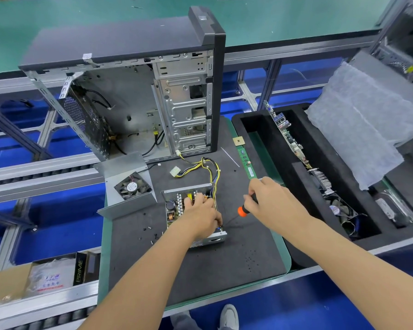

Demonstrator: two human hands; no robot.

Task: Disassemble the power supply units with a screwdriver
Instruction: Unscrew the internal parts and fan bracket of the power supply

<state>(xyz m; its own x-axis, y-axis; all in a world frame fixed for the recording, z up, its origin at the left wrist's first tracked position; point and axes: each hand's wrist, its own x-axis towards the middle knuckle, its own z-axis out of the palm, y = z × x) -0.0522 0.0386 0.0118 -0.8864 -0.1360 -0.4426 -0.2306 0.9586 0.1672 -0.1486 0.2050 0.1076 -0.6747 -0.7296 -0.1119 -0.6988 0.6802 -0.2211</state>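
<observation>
Left hand (202, 216) grips and hides the power supply (191, 210); right hand (270, 201) clasps the screwdriver (244, 209), tip indistinct.

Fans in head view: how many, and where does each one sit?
Fan on the removed PSU cover, left of the open power supply: 1
Fan in the black foam tray, right side: 1
Total: 2

Bright, even overhead light with only soft, faint shadows. Wide-angle lens bends straight edges toward the borders. Focus mostly sharp; slight softness at the corners.
</observation>
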